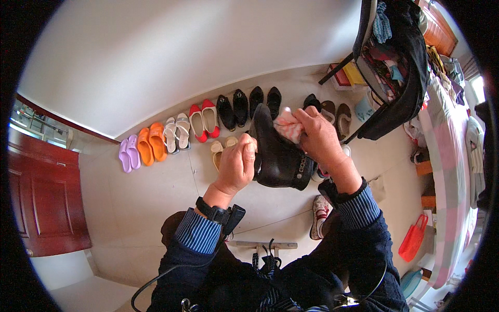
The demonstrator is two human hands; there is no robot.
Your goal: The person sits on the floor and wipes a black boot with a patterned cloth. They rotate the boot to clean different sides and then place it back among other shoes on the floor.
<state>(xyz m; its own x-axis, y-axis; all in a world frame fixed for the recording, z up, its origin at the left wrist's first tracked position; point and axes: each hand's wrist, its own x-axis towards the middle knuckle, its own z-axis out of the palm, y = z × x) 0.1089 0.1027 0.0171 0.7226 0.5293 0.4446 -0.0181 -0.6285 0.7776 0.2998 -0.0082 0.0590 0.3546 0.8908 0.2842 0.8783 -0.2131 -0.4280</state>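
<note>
A black ankle boot is held up in front of me, its toe pointing away and its buckled strap at the lower right. My left hand is closed at the boot's left side, by the sole and heel; the exact grip is partly hidden. In my right hand is a bunched pink-and-white cloth, which lies against the boot's upper right side. Fingers wrap round the cloth, so part of it is hidden.
Along the wall stand purple slippers, orange slippers, white sandals, red-and-cream flats and several black shoes. A black fabric rack and a bed are at right, with a red bag on the floor.
</note>
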